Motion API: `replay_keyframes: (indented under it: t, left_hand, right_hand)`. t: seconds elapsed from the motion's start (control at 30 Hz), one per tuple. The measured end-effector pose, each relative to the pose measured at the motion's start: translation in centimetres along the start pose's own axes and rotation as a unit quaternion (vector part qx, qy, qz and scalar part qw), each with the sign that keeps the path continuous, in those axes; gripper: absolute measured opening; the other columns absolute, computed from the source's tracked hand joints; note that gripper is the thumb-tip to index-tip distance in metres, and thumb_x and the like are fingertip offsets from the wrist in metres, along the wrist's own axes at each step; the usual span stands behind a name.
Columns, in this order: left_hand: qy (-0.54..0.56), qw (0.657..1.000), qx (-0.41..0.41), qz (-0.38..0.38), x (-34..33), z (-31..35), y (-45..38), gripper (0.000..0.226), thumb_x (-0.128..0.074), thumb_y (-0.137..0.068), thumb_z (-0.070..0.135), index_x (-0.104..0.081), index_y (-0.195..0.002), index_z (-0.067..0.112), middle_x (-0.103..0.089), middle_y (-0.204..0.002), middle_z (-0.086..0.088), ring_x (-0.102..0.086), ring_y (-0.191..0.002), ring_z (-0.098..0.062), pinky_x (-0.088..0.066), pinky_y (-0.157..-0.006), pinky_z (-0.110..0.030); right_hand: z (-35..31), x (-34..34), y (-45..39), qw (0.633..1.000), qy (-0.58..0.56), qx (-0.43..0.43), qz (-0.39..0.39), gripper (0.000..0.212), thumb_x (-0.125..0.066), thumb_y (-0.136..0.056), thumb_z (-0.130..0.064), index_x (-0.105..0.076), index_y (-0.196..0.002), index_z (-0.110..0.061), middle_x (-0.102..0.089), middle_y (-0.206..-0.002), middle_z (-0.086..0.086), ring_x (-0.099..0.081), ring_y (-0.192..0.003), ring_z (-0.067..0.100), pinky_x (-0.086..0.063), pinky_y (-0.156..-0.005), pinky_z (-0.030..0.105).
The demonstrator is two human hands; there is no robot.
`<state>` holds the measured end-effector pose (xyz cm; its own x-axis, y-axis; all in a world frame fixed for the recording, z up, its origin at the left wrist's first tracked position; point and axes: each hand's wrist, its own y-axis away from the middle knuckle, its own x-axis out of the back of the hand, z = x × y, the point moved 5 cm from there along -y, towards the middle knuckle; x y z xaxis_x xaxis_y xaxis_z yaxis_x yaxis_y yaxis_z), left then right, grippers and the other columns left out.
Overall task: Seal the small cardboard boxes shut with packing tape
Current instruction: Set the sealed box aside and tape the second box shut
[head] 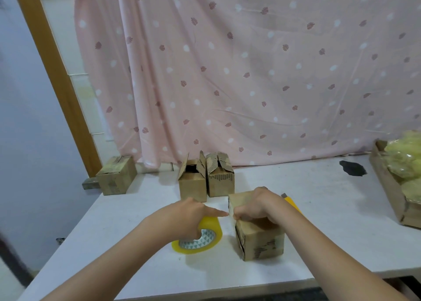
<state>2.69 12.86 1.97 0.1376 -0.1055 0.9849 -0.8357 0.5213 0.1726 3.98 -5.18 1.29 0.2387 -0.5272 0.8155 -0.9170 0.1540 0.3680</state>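
Observation:
A small closed cardboard box (259,239) stands on the white table (330,221) near the front. My right hand (257,206) lies over its top, fingers curled down around the box's top left edge. A yellow packing tape roll (206,241) sits tilted just left of the box. My left hand (186,218) grips the roll from above, its index finger stretched out to the box's top corner. Whether a tape strip runs from the roll to the box cannot be made out. Two more small boxes, one (192,184) with flaps up, the other (219,180) with torn flaps, stand side by side behind.
Another small box (116,175) sits at the table's far left corner. A yellow utility knife (293,205) lies behind my right hand. A large cardboard tray (391,191) of yellowish plastic stands at the right edge. A pink curtain hangs behind the table.

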Motion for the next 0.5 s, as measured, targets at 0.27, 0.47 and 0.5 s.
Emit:
replay_keyframes:
  t: [0.27, 0.47, 0.5]
  left_hand:
    - [0.158, 0.987, -0.014, 0.023, 0.8, -0.4, 1.0, 0.082, -0.064, -0.084, 0.012, -0.033, -0.132, 0.072, -0.055, -0.086, -0.003, -0.043, -0.058, -0.015, -0.041, -0.053, -0.026]
    - [0.082, 0.996, -0.013, -0.015, 1.7, -0.7, 0.1, 0.075, -0.065, -0.081, 0.011, -0.046, -0.130, 0.065, -0.064, -0.108, -0.006, -0.060, -0.085, -0.024, -0.052, -0.066, -0.038]
    - [0.071, 0.997, -0.013, -0.019, 1.8, -0.7, 0.1, 0.077, -0.064, -0.081, 0.010, -0.045, -0.131, 0.066, -0.063, -0.108, -0.007, -0.060, -0.085, -0.024, -0.052, -0.067, -0.040]
  right_hand:
    - [2.3, 1.0, -0.3, 0.987, -0.161, -0.010, -0.013, 0.078, -0.080, -0.053, -0.047, -0.053, -0.115, -0.010, -0.060, -0.109, 0.009, -0.060, -0.098, 0.027, -0.047, -0.067, 0.029]
    - [2.4, 0.7, -0.5, 0.981, -0.190, 0.002, -0.023, 0.060, -0.081, -0.066, -0.042, -0.048, -0.106, -0.012, -0.054, -0.094, 0.004, -0.054, -0.084, 0.019, -0.044, -0.062, 0.028]
    - [2.4, 0.7, -0.5, 0.982, -0.187, 0.002, -0.022, 0.060, -0.080, -0.067, -0.043, -0.048, -0.106, -0.011, -0.053, -0.093, 0.003, -0.052, -0.082, 0.018, -0.042, -0.060, 0.027]
